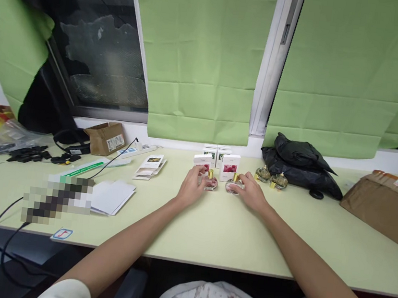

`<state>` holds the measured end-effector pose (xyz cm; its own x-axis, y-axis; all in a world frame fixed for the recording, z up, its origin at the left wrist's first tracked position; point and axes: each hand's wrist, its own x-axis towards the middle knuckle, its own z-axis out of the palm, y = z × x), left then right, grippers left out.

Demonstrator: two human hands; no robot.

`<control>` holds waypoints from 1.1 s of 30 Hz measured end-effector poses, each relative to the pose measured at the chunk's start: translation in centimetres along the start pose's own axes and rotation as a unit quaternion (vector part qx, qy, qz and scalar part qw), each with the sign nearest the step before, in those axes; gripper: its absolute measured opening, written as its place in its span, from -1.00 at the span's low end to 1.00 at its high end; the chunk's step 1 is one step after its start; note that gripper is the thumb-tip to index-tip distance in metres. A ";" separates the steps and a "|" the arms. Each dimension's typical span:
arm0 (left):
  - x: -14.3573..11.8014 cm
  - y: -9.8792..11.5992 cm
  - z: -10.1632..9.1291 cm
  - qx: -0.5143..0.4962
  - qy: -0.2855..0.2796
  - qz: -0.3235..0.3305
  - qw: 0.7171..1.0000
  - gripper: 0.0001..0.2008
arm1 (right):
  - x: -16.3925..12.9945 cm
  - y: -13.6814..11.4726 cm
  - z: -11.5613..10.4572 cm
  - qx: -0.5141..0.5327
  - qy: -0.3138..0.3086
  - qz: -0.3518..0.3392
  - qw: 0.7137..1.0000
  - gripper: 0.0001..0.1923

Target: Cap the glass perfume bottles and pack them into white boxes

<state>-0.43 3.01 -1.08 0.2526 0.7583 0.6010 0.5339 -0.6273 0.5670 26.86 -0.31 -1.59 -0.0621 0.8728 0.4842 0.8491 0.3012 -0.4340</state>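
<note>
My left hand (192, 186) is closed around the side of a small round glass perfume bottle (212, 184) with a gold cap. A second, similar perfume bottle (231, 187) is gripped by my right hand (251, 193). Both bottles stand upright on the table, a short gap between them. Right behind them are two white boxes with pink flower pictures, the left box (202, 158) partly hidden by my fingers and the right box (230, 167) in fuller view. White boxes with green pictures (210, 153) stand farther back.
Two gold-topped bottles (279, 181) stand beside black plastic bags (301, 169) at the right. A brown parcel (384, 205) lies far right. Leftward are flat cartons (149, 166), white sheets (111, 197), cables, and an open cardboard box (104, 140). The pale table's (210, 237) front edge is near me.
</note>
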 end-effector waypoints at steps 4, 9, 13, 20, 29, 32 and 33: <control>0.0 0.1 0.0 0.003 0.007 0.006 1.000 -0.64 | 0.4 0.9 0.1 -0.001 0.008 0.013 1.000 -0.66; 0.2 0.3 -0.2 0.005 0.065 0.028 0.997 -0.74 | 0.5 0.9 0.2 0.006 0.013 0.018 1.000 -0.66; 0.8 -0.3 -0.5 0.029 0.171 0.000 0.985 -0.74 | 0.4 0.6 0.3 0.014 0.025 0.019 0.999 -0.65; 1.5 -3.6 0.0 -0.043 0.090 -0.088 0.991 -0.18 | -0.1 -0.6 0.3 0.038 0.070 0.041 0.996 -0.46; 2.2 -5.5 0.5 -0.040 0.042 -0.115 0.992 -0.65 | -1.7 -4.3 0.2 0.075 0.097 -0.023 0.992 -0.60; 2.0 -5.1 0.6 -0.043 0.057 -0.106 0.992 -0.71 | -2.2 -5.6 0.3 0.105 0.014 -0.089 0.990 -0.66; 1.9 -4.9 0.6 -0.053 0.053 -0.103 0.992 -0.70 | -2.3 -5.9 0.4 0.119 -0.012 -0.098 0.988 -0.64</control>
<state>-2.10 7.64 -3.06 0.0579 0.8524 0.5196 0.4764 -0.4810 0.7360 21.82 -3.91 -0.40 -0.2278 0.7965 0.5602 0.6720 0.5449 -0.5015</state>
